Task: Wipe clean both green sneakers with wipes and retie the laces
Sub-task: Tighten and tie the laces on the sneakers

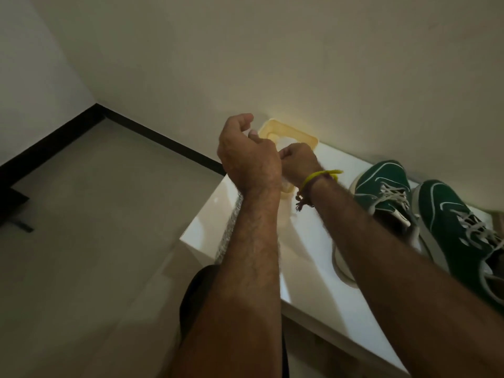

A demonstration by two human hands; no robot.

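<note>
While both hands work over the pale yellow rectangular plastic wipe dispenser [293, 135], which stands at the far end of the glossy white tabletop [308, 241] against the wall, the step in hand looks like drawing out a wipe before any cleaning begins. The left hand [246, 154] has its fingers curled inward above the dispenser's opening; what they hold, if anything, is hidden behind the back of the hand, so I cannot tell. The right hand [298, 162], marked by a yellow thread band [320, 175] at the wrist, is closed in a fist just beside the left, low over the box; it seems to pinch something white at the slot, though the wipe itself cannot be made out with certainty.

The two dark green suede sneakers with white side stripes lie side by side along the tabletop's right edge, toes toward the wall: the nearer-to-dispenser sneaker [381, 186] and the outer sneaker [458, 230], both with loose pale grey laces [395, 195], untouched as yet.

To do this well, I judge that one hand should steady the light box against the surface while the other pulls a single sheet straight upward, slowly, so the next sheet feeds without tearing and the dispenser does not lift or slide toward the tabletop's left edge.
</note>
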